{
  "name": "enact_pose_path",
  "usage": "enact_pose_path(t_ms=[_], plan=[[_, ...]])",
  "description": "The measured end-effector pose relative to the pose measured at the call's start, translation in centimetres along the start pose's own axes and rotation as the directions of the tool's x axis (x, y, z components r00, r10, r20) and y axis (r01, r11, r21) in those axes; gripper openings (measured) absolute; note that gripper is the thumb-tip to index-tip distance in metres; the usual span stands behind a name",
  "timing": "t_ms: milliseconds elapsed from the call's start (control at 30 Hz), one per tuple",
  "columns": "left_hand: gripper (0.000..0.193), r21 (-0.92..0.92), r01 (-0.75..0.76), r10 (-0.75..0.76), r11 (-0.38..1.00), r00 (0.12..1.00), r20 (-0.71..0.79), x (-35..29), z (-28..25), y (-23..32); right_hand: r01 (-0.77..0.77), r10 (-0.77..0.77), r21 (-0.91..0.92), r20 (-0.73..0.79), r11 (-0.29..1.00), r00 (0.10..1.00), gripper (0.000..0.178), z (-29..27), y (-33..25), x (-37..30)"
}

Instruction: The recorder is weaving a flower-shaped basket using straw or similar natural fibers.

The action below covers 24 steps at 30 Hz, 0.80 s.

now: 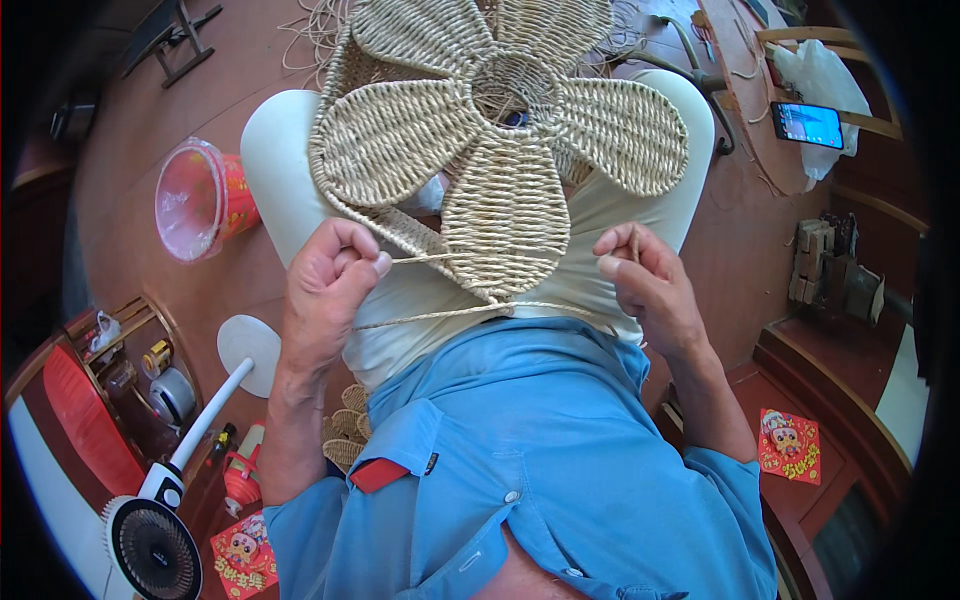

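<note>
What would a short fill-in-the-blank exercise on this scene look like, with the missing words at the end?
1. The woven flower shows ____ petals.
2. The left hand pinches a cord, while the phone is in the picture's ____ half.
3. The red bucket stands in the picture's ____ half.
4. The shirt is ____.

Missing words: five; right; left; blue.

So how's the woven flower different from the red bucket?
The woven flower is tan and ropy, while the bucket is red and looks smooth and shiny. The flower spreads out into petals; the bucket has one round wall. The flower is over the person's legs, but the bucket is on the floor. Both have a ring shape: the flower at its middle, the bucket at its rim.
</note>
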<state>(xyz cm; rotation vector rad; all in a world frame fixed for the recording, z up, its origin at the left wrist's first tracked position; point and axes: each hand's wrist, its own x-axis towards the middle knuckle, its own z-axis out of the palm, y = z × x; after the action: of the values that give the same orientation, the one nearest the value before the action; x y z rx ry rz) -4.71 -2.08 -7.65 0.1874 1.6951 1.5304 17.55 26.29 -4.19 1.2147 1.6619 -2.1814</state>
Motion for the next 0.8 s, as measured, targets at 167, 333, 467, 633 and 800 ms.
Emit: enact_pose_path(t_ms=[167,333,467,633,800], plan=[[0.011,0.189,-0.042,0.045,0.981,0.999,-0.012,-0.7,0.4,-0.1,0.352,-0.399,-0.418,-0.027,0.837,0.917,0.010,2.3,-1.7,-0.6],[0.011,0.238,-0.066,0.077,0.969,0.996,-0.035,-1.2,0.9,0.3,0.654,-0.788,-0.673,0.170,0.346,0.591,0.010,7.0,-0.7,1.8],[0.011,0.286,-0.076,0.095,0.955,0.994,-0.055,-1.5,1.2,0.6,0.607,-0.802,-0.748,0.177,0.268,0.571,0.016,10.0,0.1,3.6],[0.013,0.385,-0.087,0.116,0.919,0.992,-0.053,-1.9,1.3,1.5,0.534,-0.761,-0.796,0.151,0.285,0.631,0.023,11.3,0.2,4.2],[0.019,0.512,-0.141,0.200,0.848,0.978,-0.061,-1.5,1.8,2.1,0.531,-0.767,-0.796,0.138,0.291,0.627,0.024,11.1,0.5,4.4]])
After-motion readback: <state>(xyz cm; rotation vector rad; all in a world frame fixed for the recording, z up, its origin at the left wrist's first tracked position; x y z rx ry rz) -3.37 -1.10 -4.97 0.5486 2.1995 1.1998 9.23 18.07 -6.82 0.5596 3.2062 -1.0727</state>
